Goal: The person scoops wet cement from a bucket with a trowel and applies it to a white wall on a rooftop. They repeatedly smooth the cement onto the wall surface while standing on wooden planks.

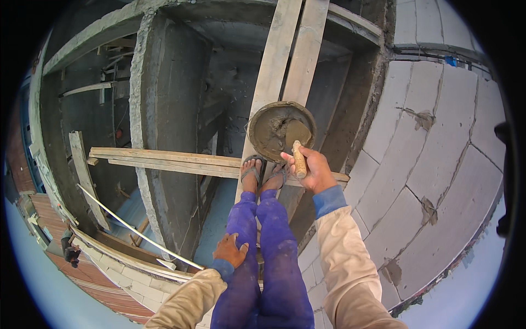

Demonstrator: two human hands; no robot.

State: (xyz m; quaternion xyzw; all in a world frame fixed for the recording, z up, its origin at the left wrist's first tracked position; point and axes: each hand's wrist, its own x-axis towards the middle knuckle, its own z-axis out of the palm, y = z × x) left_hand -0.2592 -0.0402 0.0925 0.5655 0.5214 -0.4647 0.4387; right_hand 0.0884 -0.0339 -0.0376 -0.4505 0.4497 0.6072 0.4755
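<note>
My right hand is closed around the wooden handle of a trowel. The trowel's blade rests in wet grey mortar inside a round bucket. That bucket stands on two wooden planks, just beyond my sandalled feet. My left hand lies on my left thigh over the purple trousers, fingers spread and holding nothing. Part of the blade is sunk in or coated with mortar, so its full outline is hidden.
I stand on long planks over a deep drop. Crossing timbers reach left past a rough concrete beam. A light block wall with mortar patches rises at the right. A white pole slants at lower left.
</note>
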